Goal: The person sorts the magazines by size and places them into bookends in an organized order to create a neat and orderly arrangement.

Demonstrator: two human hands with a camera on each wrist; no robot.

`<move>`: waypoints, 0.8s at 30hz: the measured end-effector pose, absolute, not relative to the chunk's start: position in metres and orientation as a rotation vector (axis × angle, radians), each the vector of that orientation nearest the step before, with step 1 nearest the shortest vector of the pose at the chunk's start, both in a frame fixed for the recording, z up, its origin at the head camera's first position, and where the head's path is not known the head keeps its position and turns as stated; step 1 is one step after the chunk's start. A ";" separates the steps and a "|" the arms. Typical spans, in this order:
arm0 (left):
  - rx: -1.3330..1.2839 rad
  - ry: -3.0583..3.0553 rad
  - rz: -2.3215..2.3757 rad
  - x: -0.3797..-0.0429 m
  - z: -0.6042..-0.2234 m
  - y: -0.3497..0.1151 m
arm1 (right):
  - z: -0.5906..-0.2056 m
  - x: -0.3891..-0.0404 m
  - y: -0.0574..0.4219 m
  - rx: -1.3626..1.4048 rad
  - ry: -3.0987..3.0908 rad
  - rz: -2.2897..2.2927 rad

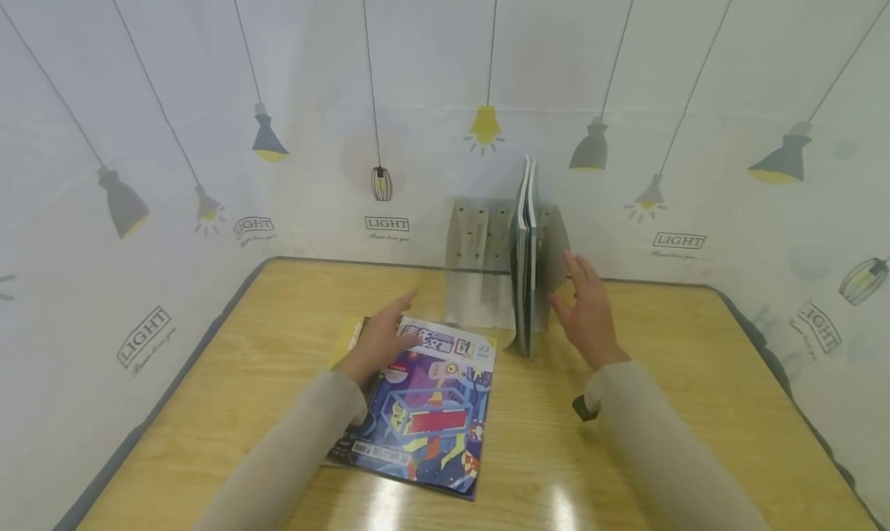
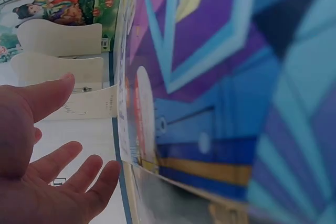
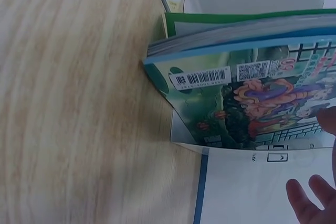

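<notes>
A white book rack [image 1: 480, 299] with several dividers stands against the back wall. Upright magazines [image 1: 523, 284] fill one slot toward its right side, and the right wrist view shows a green illustrated back cover [image 3: 210, 103] with a barcode. My right hand [image 1: 589, 311] is at the rack's right end panel, fingers spread and nothing in its grasp. On the table in front lies a purple-blue magazine [image 1: 431, 407], over another with a yellow edge [image 1: 345, 338]. My left hand [image 1: 381, 339] is over the upper left of this pile, fingers extended, thumb apart from them in the left wrist view.
The wooden table [image 1: 660, 454] meets a pale wall covering [image 1: 313, 152] printed with hanging lamps at the back and sides. A dark band [image 1: 188, 376] runs along the table's edge. A black object [image 1: 584, 409] sits at my right wrist.
</notes>
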State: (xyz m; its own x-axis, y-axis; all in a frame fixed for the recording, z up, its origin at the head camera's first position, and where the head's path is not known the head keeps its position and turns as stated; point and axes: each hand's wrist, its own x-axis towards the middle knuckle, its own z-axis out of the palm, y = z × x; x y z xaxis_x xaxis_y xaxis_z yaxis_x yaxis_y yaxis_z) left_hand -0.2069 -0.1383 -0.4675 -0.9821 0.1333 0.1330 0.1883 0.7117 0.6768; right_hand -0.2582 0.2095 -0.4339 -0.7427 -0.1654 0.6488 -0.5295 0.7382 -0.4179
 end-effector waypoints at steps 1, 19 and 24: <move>-0.252 -2.846 -1.132 -0.207 -0.468 -0.138 | -0.435 -0.260 0.210 0.518 -2.356 0.811; -0.096 -3.002 -0.857 -0.200 -0.485 -0.138 | -0.431 -0.281 0.216 0.586 -2.413 0.885; -0.016 -3.063 -0.790 -0.196 -0.476 -0.133 | -0.430 -0.289 0.217 0.585 -2.456 0.910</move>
